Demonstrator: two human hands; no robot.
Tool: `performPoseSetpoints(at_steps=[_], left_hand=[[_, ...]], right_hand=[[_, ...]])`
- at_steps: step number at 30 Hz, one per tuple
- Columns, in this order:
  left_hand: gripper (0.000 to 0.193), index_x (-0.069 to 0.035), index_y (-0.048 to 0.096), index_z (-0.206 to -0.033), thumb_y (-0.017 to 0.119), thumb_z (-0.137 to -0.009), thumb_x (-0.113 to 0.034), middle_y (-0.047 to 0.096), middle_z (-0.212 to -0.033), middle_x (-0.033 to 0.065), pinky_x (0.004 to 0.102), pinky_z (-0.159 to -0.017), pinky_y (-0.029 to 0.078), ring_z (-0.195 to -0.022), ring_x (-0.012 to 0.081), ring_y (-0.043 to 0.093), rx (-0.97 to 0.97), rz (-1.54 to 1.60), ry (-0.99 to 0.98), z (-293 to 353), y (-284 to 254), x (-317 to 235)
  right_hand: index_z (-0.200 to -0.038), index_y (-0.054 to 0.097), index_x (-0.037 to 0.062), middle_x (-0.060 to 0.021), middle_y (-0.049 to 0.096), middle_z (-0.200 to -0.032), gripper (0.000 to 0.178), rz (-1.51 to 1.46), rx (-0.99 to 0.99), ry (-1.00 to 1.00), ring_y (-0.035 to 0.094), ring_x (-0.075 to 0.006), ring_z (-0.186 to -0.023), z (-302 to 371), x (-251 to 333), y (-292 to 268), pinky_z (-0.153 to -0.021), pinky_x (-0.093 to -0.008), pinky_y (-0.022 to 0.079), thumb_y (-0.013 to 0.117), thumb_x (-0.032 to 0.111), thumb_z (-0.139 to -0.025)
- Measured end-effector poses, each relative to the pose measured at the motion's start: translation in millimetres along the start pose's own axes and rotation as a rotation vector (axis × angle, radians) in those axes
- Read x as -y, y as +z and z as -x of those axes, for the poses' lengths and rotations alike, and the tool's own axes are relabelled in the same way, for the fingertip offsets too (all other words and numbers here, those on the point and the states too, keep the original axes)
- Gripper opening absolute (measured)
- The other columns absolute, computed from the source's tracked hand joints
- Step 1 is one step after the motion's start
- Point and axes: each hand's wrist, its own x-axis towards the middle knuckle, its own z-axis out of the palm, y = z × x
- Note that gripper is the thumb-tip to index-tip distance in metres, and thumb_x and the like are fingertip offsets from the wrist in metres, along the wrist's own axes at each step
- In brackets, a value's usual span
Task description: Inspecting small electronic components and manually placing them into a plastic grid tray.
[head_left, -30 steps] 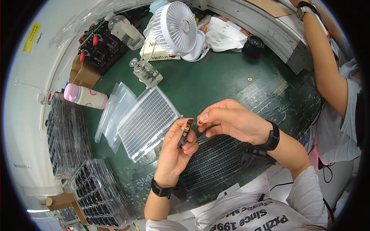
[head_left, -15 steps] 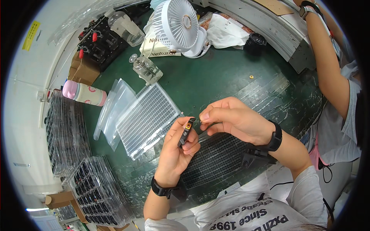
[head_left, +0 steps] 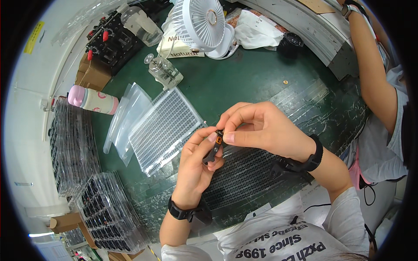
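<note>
My left hand is closed around a small elongated black plastic part, held upright with its upper end between thumb and forefinger. Near that end sits a small orange square frame. My right hand meets it from the right, thumb and forefinger pinched at the part's upper edge; whatever is between those fingertips is hidden. Below both hands lies a dark sheet with rows of small slots. A clear-edged tray filled with rows of tiny dark pieces rests beyond my left hand.
A tiny orange piece lies alone on the green tabletop. Behind stand a glass pump bottle, a white fan and a pink-lidded bottle. Stacked plastic trays fill the left. Another person's arm is at right.
My right hand has come left and slightly up, from a gap beside the black part to touching its upper end. The part has tilted a little in my left hand.
</note>
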Motion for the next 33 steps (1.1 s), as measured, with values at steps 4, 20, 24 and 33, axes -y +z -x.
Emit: performPoseSetpoints(at_steps=[4,20,24,33], left_hand=[[0.017,-0.002,0.062,-0.112,0.060,-0.098,-0.013,0.062,-0.075,0.0065,0.0201,-0.046,0.036,-0.053,0.0060,0.048,-0.014,-0.115,-0.003,-0.7,-2.2,-2.4],[0.019,0.001,0.063,-0.112,0.061,-0.097,-0.011,0.066,-0.087,0.0056,0.0184,-0.045,0.038,-0.063,0.0083,0.059,-0.003,-0.156,0.016,-1.2,-3.5,-2.4],[0.019,0.001,0.063,-0.112,0.062,-0.097,-0.011,0.066,-0.088,0.0056,0.0182,-0.045,0.038,-0.064,0.0084,0.060,-0.011,-0.172,0.020,-0.6,-3.3,-2.6],[0.019,0.001,0.063,-0.113,0.061,-0.097,-0.010,0.067,-0.088,0.0058,0.0181,-0.045,0.038,-0.064,0.0087,0.060,-0.006,-0.172,0.022,-1.2,-3.9,-2.4]], right_hand=[[-0.091,0.067,-0.0036,-0.0092,0.061,-0.112,0.005,-0.014,0.002,0.047,0.062,-0.0141,-0.099,-0.3,0.4,-0.6,-0.091,-0.0275,0.051,0.068,-0.002,-0.087],[-0.090,0.067,-0.0050,-0.0093,0.061,-0.109,0.005,0.044,-0.008,0.046,0.062,-0.0138,-0.096,-0.5,1.3,1.1,-0.088,-0.0264,0.052,0.067,-0.003,-0.086],[-0.090,0.067,-0.0047,-0.0089,0.060,-0.109,0.004,0.033,-0.013,0.053,0.062,-0.0135,-0.096,-0.5,0.9,1.4,-0.088,-0.0263,0.052,0.067,-0.003,-0.086],[-0.091,0.066,-0.0041,-0.0086,0.059,-0.110,0.005,0.040,-0.008,0.045,0.062,-0.0131,-0.096,-0.3,1.2,1.1,-0.088,-0.0263,0.052,0.067,-0.003,-0.086]])
